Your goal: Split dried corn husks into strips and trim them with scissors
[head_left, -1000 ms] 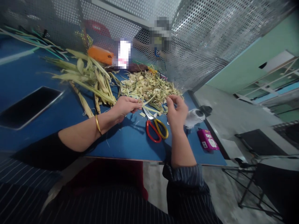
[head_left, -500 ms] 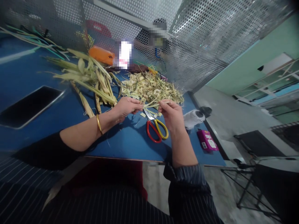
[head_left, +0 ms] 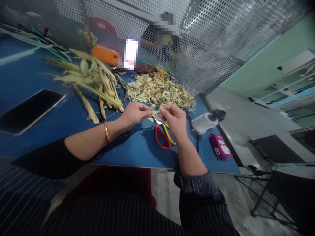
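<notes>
Between my two hands is a pale green plant strip [head_left: 155, 110], pinched at both sides. My left hand [head_left: 136, 114] is closed on its left end, thumb against fingers. On the other side my right hand [head_left: 174, 119] pinches it, fingers curled. Just beneath lie scissors [head_left: 162, 137] with one red and one yellow handle; my right hand partly covers the yellow one. Behind my hands spreads a heap of shredded plant pieces [head_left: 159, 89]. To the left lies a bundle of long, husk-like stalks [head_left: 98, 83].
A dark phone or tablet [head_left: 31, 109] lies at left on the blue table [head_left: 137, 152]. A white thread spool [head_left: 204, 123] and a purple pack [head_left: 220, 146] sit at right. An orange packet [head_left: 105, 55] and a bright screen [head_left: 131, 54] stand by the perforated metal panel [head_left: 211, 62].
My right hand has moved left, closer to my left hand, and the strip between them spans a shorter gap. The view has shifted slightly.
</notes>
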Tool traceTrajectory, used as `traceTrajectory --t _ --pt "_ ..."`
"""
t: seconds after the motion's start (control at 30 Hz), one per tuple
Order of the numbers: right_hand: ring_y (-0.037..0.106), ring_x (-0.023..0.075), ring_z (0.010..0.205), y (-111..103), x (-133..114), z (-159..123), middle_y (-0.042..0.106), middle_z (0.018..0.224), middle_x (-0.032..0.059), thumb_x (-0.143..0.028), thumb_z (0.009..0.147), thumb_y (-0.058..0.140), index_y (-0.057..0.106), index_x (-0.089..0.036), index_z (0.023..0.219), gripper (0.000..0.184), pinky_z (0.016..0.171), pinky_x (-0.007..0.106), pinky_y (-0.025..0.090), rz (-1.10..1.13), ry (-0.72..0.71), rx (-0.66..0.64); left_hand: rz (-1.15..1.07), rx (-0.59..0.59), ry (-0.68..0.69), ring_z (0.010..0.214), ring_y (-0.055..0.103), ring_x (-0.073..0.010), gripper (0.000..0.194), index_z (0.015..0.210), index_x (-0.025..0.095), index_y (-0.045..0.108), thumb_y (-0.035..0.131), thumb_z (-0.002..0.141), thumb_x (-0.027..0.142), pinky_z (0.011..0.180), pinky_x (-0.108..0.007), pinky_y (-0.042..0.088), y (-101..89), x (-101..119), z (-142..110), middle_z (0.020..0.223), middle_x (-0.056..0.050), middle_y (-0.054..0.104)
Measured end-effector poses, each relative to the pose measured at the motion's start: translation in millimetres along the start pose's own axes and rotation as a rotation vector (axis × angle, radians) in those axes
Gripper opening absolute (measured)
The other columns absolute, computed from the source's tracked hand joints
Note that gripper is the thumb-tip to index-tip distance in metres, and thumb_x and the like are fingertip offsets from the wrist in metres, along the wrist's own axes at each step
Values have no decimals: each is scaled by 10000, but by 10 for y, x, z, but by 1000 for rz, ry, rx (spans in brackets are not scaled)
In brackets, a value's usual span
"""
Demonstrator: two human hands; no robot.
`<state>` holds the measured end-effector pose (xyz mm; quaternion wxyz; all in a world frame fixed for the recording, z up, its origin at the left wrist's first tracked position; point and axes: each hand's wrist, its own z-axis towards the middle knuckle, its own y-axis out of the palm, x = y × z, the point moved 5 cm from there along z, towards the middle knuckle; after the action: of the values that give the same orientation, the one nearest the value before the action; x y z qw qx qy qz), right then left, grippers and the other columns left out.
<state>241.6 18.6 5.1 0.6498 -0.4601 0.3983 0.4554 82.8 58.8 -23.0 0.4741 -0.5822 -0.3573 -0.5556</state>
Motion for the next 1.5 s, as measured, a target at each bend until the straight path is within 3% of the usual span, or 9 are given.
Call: traceTrajectory --t 0.23,0.53,0.7,0.87,1.07,1.23,1.33,1.4,1.5 --pt "479 93 484 30 100 -2 579 557 -30 -355 810 640 598 -188 648 236 505 238 367 -225 -23 -63 240 85 135 685 629 -163 211 822 143 764 675 742 317 624 -250 427 -36 119 -44 751 -54 741" --pt "495 94 481 56 92 -8 610 568 -27 -340 804 636 581 -189 651 222 499 237 371 -283 -15 -60 392 103 195 688 627 -176 217 855 156 778 645 773 307 624 -255 415 8 146 -94 755 -57 742" --pt "565 118 497 103 90 -5 622 617 -57 -376 794 673 556 -235 952 242 534 262 458 -92 -14 -112 439 88 250 636 585 -160 207 823 167 779 625 790 301 604 -255 389 20 181 -113 700 -47 713" --pt "515 107 483 85 44 -15 576 599 -38 -374 852 584 632 -202 818 182 500 255 402 -141 -5 -150 445 -19 261 623 570 -154 155 743 194 774 644 756 277 580 -249 368 69 226 -129 653 -25 696" --pt "473 109 636 -15 -37 -3 584 724 -5 -268 772 644 693 -181 724 110 608 259 379 -296 -120 -7 400 -72 220 596 560 -156 143 727 193 777 654 709 265 560 -246 349 73 195 -105 609 -9 682" --pt "445 92 582 7 5 13 516 626 -35 -301 829 601 598 -184 708 168 576 240 364 -156 -63 -46 433 -219 204 536 476 -115 195 731 151 771 600 724 244 522 -231 296 129 161 -93 554 13 608" --pt "386 68 464 26 30 12 471 545 -65 -346 872 568 535 -198 713 220 478 222 305 -19 -6 -57 415 -407 192 530 444 -99 195 716 126 751 583 724 224 515 -221 279 206 133 -111 555 19 574" --pt "381 57 417 30 46 13 498 537 -67 -367 877 572 517 -201 708 243 439 216 289 86 37 -43 355 -528 193 536 451 -96 197 734 121 746 575 733 219 522 -216 291 244 122 -127 578 16 582" --pt "441 57 433 21 56 19 581 589 -45 -406 868 597 530 -196 714 269 448 210 333 160 60 -4 272 -573 157 564 481 -102 206 789 124 753 580 743 226 551 -213 334 227 115 -119 621 4 610"
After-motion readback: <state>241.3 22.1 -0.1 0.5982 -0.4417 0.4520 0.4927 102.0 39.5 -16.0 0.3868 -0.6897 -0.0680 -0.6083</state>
